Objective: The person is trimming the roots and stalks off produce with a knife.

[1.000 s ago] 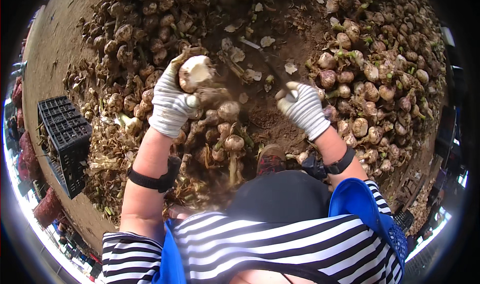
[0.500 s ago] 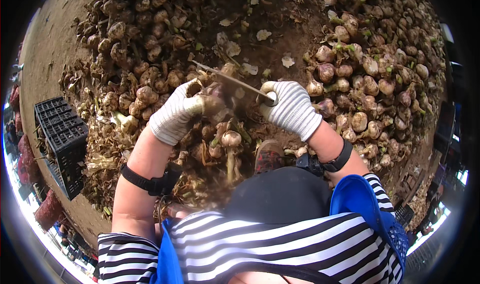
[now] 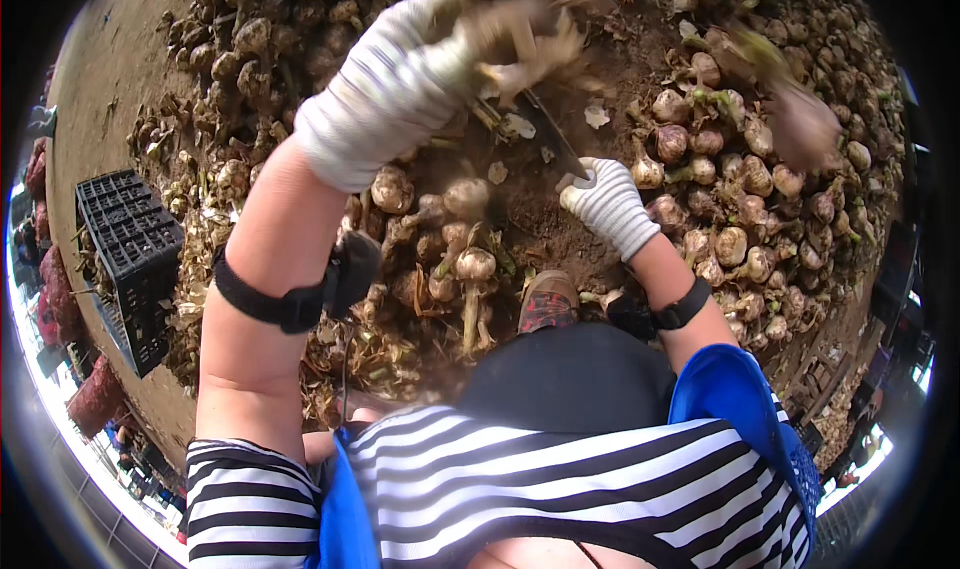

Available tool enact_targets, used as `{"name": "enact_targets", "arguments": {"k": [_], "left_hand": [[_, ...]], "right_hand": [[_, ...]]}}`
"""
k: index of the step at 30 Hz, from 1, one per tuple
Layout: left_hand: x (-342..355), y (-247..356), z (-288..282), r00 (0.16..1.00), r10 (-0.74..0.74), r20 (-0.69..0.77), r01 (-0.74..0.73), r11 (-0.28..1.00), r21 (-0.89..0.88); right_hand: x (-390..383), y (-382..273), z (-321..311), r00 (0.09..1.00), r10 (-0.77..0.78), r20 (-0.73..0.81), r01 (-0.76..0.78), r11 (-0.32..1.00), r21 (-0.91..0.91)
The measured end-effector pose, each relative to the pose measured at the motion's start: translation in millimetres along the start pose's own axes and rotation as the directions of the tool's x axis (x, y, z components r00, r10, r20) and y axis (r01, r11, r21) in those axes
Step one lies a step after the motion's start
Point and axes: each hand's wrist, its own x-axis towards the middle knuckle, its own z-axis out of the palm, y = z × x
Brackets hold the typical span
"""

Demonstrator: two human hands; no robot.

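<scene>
My left hand [image 3: 385, 94], in a striped white glove, is raised at the upper middle, smeared by motion against blurred dry stalks and leaves [image 3: 525, 44]; whether it grips them I cannot tell. My right hand [image 3: 605, 199], gloved too, is closed on the dark handle of a knife [image 3: 548, 129], whose blade points up and left, partly behind the stalks. A blurred garlic bulb with a stalk [image 3: 800, 124] appears in mid-air over the right-hand heap of garlic [image 3: 730, 249]. More bulbs with stalks [image 3: 475, 269] lie below my left hand.
A black plastic crate [image 3: 130, 229] stands on bare dirt at the left, beside another large garlic heap [image 3: 240, 29]. Reddish sacks [image 3: 95, 399] line the far left rim. My boot [image 3: 548, 299] is between the heaps.
My left hand has swung up and forward from the knife. A blurred bulb now shows over the right heap. My right hand with the knife has shifted slightly right.
</scene>
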Motion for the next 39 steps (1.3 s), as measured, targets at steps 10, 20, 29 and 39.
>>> {"name": "enact_targets", "arguments": {"k": [10, 20, 29, 39], "left_hand": [[-40.6, -82.9, -51.8, 0.85, -0.489, -0.195, 0.415, 0.394, 0.82], [-58.5, -76.8, -2.3, 0.871, -0.485, -0.083, 0.345, 0.722, -0.6], [-65.8, -54.2, 4.9, 0.815, -0.249, -0.523, 0.318, 0.947, 0.046], [-95.3, -104.0, -2.5, 0.898, -0.335, -0.285, 0.259, 0.927, -0.271]], "right_hand": [[4.5, 24.9, 0.9, 0.999, -0.034, -0.029, 0.034, 0.999, 0.001], [-14.0, -17.0, -9.1, 0.982, -0.178, 0.068, 0.174, 0.983, 0.066], [-43.5, -62.4, -36.7, 0.939, -0.335, -0.072, 0.308, 0.917, -0.252], [-51.0, -87.4, -16.6, 0.693, -0.713, -0.11, 0.575, 0.639, -0.511]]}}
